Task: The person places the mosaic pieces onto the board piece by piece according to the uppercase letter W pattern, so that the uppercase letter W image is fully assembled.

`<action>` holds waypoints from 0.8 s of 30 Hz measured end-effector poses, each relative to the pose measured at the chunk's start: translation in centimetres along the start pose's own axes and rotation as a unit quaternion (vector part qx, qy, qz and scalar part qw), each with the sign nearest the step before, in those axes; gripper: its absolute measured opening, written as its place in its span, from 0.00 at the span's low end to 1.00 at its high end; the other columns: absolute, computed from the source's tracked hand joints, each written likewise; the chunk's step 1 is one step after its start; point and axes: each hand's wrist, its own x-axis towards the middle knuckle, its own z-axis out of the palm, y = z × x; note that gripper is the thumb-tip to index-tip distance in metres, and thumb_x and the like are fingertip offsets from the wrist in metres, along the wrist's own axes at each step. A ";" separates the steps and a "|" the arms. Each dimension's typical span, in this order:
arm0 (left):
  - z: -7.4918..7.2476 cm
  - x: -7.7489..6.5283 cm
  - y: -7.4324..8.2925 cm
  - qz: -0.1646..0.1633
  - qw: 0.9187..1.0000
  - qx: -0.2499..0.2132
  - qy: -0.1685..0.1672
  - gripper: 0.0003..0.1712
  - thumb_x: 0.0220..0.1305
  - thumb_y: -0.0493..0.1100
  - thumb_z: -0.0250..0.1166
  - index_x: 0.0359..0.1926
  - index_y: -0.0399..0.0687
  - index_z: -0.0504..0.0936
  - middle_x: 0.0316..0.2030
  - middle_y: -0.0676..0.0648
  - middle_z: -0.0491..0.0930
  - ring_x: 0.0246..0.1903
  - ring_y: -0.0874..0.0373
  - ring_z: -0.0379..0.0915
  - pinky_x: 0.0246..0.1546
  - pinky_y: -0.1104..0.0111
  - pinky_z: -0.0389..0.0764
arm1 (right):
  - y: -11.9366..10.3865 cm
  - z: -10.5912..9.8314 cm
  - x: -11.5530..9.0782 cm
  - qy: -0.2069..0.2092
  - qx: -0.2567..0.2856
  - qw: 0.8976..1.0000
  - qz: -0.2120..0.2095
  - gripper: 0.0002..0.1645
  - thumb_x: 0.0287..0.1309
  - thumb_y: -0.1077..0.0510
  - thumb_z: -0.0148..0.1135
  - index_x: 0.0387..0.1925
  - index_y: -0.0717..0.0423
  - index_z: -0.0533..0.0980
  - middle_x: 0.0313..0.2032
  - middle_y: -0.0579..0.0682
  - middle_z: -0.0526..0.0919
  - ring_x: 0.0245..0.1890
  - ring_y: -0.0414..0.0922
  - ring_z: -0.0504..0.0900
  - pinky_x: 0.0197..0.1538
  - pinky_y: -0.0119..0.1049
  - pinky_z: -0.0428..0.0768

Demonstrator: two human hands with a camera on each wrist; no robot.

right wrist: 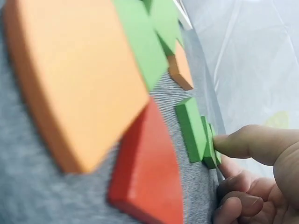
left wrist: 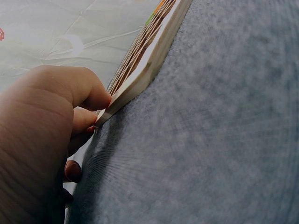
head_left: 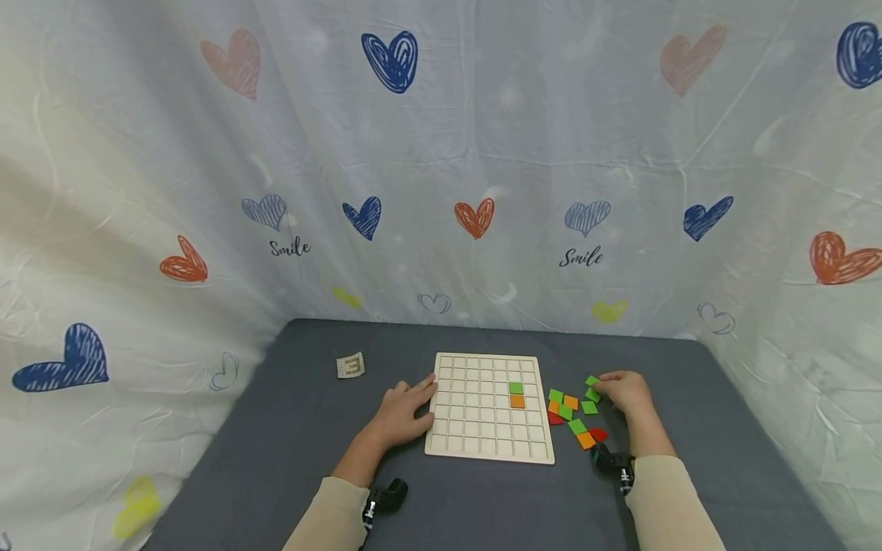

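Observation:
In the head view a pale wooden grid board [head_left: 482, 436] lies on the grey table, with one green tile [head_left: 515, 388] and one orange tile [head_left: 517, 402] in neighbouring cells. My left hand [head_left: 400, 413] rests at the board's left side, index finger and thumb spread along it; in the left wrist view the fingertips press on the board's edge [left wrist: 150, 65]. To the right of the board, my right hand [head_left: 625, 390] pinches a small green tile [head_left: 591, 380] between thumb and index finger. The right wrist view has the thumb against this tile, beside other green tiles [right wrist: 190, 130].
Loose green, orange [head_left: 586, 441] and red [head_left: 598, 434] tiles lie between the board and my right hand. A small patterned card [head_left: 351, 366] is at the back left of the table. Behind the table hangs a white curtain [head_left: 510, 168] printed with hearts.

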 end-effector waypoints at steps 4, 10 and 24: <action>0.0 0.0 0.0 0.002 1.000 0.000 0.003 0.34 0.71 0.50 0.55 0.76 0.50 0.70 0.76 0.53 0.62 0.33 0.59 0.53 0.41 0.60 0.57 | -0.1 -0.1 0.2 0.008 0.006 1.000 0.017 0.23 0.61 0.57 0.67 0.52 0.71 0.80 0.55 0.72 0.75 0.35 0.53 0.77 0.38 0.45 0.76; -0.1 0.0 0.0 0.002 1.000 -0.006 0.000 0.34 0.71 0.50 0.55 0.76 0.50 0.69 0.77 0.53 0.61 0.34 0.59 0.54 0.41 0.60 0.57 | 0.2 0.0 0.2 0.017 0.006 1.000 0.006 0.24 0.63 0.57 0.66 0.53 0.72 0.79 0.55 0.73 0.75 0.28 0.48 0.75 0.32 0.40 0.75; -0.1 0.0 0.0 0.002 1.000 -0.005 -0.001 0.34 0.70 0.50 0.55 0.76 0.50 0.69 0.77 0.52 0.61 0.33 0.59 0.54 0.41 0.60 0.57 | 0.9 -0.3 -0.1 0.007 -0.008 1.000 -0.022 0.27 0.65 0.56 0.65 0.57 0.74 0.77 0.54 0.72 0.76 0.38 0.55 0.77 0.39 0.47 0.76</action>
